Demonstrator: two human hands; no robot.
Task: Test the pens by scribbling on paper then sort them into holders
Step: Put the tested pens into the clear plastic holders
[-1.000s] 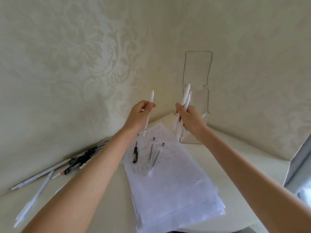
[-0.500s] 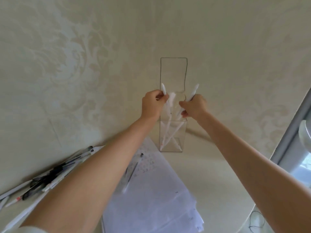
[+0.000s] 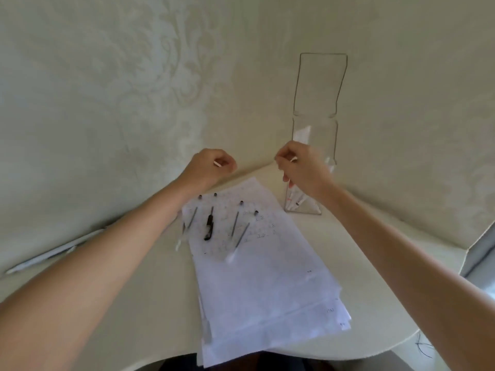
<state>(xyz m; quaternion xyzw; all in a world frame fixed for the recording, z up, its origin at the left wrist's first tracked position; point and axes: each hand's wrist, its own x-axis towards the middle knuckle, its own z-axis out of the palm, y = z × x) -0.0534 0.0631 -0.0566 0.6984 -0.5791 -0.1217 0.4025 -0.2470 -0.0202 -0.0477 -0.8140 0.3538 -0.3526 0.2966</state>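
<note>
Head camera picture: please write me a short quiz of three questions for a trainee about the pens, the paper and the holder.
1. True or false: the clear holder lies flat on the paper stack.
2. Where is the black pen? A on the paper stack; B in the clear holder; C in a hand.
3. Which hand is nearer the clear holder?
Key: 1 false, it stands upright beside the stack; 2 A; 3 the right hand.
</note>
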